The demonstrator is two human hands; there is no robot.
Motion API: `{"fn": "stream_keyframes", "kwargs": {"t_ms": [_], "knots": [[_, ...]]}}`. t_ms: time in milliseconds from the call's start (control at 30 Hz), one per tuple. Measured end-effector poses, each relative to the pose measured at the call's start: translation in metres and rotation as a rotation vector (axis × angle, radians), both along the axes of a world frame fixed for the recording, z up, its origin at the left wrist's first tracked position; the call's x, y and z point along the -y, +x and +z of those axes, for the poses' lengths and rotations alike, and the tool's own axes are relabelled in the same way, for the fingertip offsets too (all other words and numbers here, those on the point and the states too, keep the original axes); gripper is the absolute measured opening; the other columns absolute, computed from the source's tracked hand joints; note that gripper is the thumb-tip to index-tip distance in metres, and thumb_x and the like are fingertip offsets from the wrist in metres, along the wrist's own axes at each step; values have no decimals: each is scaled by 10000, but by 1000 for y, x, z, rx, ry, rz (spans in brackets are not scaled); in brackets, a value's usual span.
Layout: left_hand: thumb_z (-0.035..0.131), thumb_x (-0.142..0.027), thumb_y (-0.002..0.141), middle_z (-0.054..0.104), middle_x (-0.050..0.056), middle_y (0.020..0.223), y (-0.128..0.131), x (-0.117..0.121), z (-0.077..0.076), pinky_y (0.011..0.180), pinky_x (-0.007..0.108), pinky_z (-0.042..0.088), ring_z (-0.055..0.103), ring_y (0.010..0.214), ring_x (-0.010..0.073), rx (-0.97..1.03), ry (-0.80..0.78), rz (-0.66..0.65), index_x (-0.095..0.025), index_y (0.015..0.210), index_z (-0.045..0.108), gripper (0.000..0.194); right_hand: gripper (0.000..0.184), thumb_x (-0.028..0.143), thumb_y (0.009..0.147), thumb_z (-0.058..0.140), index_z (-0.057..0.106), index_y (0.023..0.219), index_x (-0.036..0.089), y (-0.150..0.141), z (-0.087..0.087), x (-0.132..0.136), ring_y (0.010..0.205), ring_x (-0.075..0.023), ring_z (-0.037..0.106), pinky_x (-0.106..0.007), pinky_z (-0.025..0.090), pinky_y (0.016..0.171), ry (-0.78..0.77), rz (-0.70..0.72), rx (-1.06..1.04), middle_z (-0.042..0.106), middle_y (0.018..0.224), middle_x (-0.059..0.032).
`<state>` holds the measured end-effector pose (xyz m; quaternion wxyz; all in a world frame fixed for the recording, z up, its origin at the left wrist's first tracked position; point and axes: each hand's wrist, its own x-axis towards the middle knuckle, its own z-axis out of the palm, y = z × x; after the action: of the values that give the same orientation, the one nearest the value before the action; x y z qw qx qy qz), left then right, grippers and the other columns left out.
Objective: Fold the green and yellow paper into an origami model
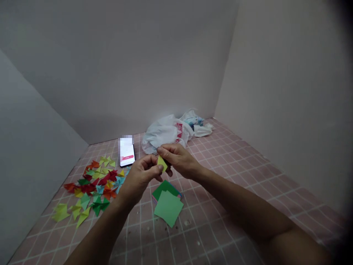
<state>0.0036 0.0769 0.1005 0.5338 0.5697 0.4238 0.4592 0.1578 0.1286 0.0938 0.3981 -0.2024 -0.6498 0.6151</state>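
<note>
Pink tiled surface (228,184), both hands' fingers (160,168) pinched on yellow paper (162,163), apparently folded, above green sheets (169,208)

Head-worn view, forward and down

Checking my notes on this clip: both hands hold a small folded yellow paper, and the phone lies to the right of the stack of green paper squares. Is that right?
Not quite: in the head view the phone lies to the left of the stack of green paper squares, not the right.
</note>
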Motion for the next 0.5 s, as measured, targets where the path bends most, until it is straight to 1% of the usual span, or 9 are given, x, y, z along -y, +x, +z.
{"fn": "stream_keyframes", "kwargs": {"t_ms": [67, 133, 200, 267, 300, 367, 433, 500], "knots": [[703, -288, 747, 709, 42, 701, 2, 1, 0, 569, 244, 504, 643, 660, 156, -22, -2, 24, -177, 722, 639, 130, 401, 515, 891, 627, 529, 706, 173, 1, 1, -2, 388, -62, 519, -157, 393, 340, -1, 45, 30, 563, 539, 53], [716, -282, 735, 703, 41, 703, 3, 2, 1, 568, 244, 498, 636, 665, 156, -47, -1, 49, -171, 738, 646, 131, 377, 469, 861, 688, 530, 694, 170, 3, 2, -2, 389, -58, 525, -151, 387, 343, 52, 10, 69, 562, 546, 56], [712, -283, 740, 694, 38, 706, 4, 2, 0, 575, 249, 498, 620, 655, 148, -41, 6, 59, -170, 724, 636, 137, 377, 442, 888, 667, 528, 668, 170, 3, 3, -1, 376, -54, 511, -144, 357, 337, 103, -64, 83, 540, 516, 59], [697, -294, 761, 695, 39, 712, 5, 2, -1, 583, 255, 502, 625, 660, 150, -11, 13, 52, -171, 713, 629, 148, 414, 468, 939, 594, 517, 657, 175, 3, 3, -1, 369, -57, 502, -145, 339, 336, 92, -108, 55, 528, 487, 55], [691, -298, 773, 698, 41, 716, 4, 2, -1, 585, 255, 502, 634, 667, 154, -1, 18, 52, -169, 720, 636, 150, 438, 495, 955, 560, 511, 659, 176, 3, 2, -1, 372, -62, 505, -151, 346, 341, 64, -99, 31, 529, 485, 51], [698, -304, 792, 693, 29, 713, 2, 1, -3, 587, 247, 500, 636, 655, 145, 15, 40, 95, -163, 744, 659, 154, 471, 556, 965, 511, 518, 691, 173, 1, 0, -2, 389, -73, 526, -169, 388, 360, 0, -26, -19, 545, 512, 42], [724, -304, 797, 662, -2, 674, 0, 1, -4, 582, 232, 490, 605, 597, 114, 36, 75, 189, -163, 739, 663, 165, 444, 565, 941, 547, 528, 739, 170, 0, -2, -3, 407, -78, 542, -178, 418, 378, -44, 48, -32, 564, 545, 44], [745, -298, 792, 628, -29, 633, -1, 1, -6, 571, 219, 478, 570, 550, 92, 62, 108, 268, -168, 714, 645, 182, 378, 512, 911, 613, 524, 765, 175, -1, -3, -1, 421, -76, 546, -178, 423, 393, -32, 52, -21, 577, 566, 49]]}}
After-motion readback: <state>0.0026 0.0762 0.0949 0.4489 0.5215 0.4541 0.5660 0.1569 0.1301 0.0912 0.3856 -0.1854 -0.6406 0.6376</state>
